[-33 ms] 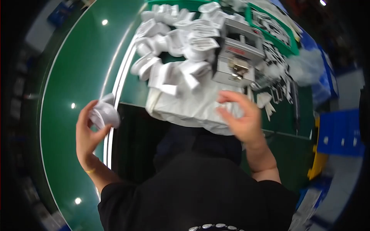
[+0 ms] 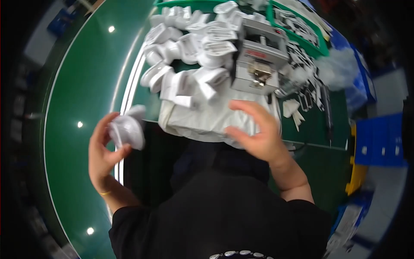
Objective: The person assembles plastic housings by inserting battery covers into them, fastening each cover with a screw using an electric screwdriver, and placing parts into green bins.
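Note:
My left hand [image 2: 102,149] grips a white rounded plastic part [image 2: 128,131] between thumb and fingers, above the white strip along the green surface. The part is a little blurred, with a tab sticking up from it. Over the white cloth [image 2: 194,123] hovers my right hand [image 2: 258,131], thumb and fingers apart, nothing between them. Several similar white plastic parts [image 2: 188,47] lie bunched beyond the cloth. Just past my right hand stands a grey metal device [image 2: 254,77] with a shiny metal clamp-like piece on its front.
A green tray [image 2: 321,46] of small dark and light pieces sits at the far right, with more loose pieces beside it. A dark pen-shaped tool [image 2: 327,110] lies near clear plastic bags [image 2: 338,73]. Blue bins [image 2: 379,140] stand at the right.
My left hand has shifted slightly right with the white plastic part. My right hand has moved left over the cloth, its thumb and fingers spreading wider. The view has shifted a little.

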The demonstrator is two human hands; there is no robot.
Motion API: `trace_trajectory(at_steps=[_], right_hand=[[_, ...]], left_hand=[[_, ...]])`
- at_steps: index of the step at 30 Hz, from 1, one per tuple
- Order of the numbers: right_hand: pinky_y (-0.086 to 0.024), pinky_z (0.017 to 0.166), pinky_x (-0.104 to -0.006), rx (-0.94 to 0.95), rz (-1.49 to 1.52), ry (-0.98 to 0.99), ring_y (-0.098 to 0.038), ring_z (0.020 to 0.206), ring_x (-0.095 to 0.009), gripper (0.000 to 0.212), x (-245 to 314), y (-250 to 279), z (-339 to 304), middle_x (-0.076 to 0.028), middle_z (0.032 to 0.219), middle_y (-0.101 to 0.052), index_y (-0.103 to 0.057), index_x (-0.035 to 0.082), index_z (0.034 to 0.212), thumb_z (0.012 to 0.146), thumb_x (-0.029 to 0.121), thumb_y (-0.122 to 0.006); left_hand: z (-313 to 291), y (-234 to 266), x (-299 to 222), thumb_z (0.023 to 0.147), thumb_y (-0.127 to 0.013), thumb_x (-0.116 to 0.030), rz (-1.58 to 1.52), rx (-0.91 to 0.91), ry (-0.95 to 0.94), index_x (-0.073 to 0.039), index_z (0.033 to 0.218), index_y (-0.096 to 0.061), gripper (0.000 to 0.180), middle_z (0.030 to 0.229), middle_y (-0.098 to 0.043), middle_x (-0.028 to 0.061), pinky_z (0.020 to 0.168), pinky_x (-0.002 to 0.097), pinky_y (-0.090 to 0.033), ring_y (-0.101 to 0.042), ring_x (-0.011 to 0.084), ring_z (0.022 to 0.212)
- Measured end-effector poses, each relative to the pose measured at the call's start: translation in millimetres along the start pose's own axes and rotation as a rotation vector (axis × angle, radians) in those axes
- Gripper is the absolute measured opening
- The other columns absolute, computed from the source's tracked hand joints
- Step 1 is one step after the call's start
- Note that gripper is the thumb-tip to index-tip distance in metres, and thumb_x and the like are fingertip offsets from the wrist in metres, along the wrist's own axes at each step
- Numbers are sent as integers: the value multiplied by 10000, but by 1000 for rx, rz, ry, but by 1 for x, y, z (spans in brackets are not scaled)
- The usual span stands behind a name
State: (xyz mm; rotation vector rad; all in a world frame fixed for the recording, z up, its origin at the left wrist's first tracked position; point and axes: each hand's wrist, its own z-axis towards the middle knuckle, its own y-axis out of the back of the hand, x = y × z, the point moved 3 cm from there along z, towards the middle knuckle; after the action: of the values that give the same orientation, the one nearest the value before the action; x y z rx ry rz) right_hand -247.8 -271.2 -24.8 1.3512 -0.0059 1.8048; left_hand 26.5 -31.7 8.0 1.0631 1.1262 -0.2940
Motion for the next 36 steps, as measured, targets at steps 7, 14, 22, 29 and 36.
trace_trajectory(at_steps=[7,14,22,29,36], right_hand=[[-453,1004,-376,-47,-234,-76,-592,1167,-307,771,-16,21,-39,-118,1245,-617,-501,74,1357,677,114,-861],[-556,663,-297,-106,1111,-681,-660,861,-195,628,-56,49,-107,-125,1066,-649,-522,5,1299,771,207,-795],[-565,636,-294,163,1329,-702,-682,883,-220,493,-59,40,-105,-153,1108,-659,-567,-15,1255,895,294,-702],[-506,853,-347,-561,-699,-459,-630,968,-267,315,-135,180,-66,-76,1062,-662,-665,80,1063,763,33,-749],[-451,948,-407,-434,-862,-483,-553,1079,-291,309,-194,187,-48,-40,1094,-618,-621,120,1050,772,22,-716]], left_hand=[[53,-209,-59,936,-606,-387,-818,646,-130,-17,1233,-539,479,1120,-595,37,920,258,-424,-546,123,1046],[53,-273,-84,653,-919,-225,-663,927,-324,-19,1421,-436,931,1375,-502,99,1085,370,-378,-497,224,1262],[52,-315,-69,559,-930,-83,-1280,887,-81,-92,1534,-254,1186,1390,-508,98,1098,375,-380,-484,223,1292],[58,-286,-67,552,-947,-71,-1007,730,-167,-82,1547,-166,1266,1259,-559,98,1018,338,-433,-551,195,1180],[41,-284,-59,583,-898,13,-902,743,-165,-115,1558,-124,1251,1265,-551,98,1003,358,-454,-554,204,1177]])
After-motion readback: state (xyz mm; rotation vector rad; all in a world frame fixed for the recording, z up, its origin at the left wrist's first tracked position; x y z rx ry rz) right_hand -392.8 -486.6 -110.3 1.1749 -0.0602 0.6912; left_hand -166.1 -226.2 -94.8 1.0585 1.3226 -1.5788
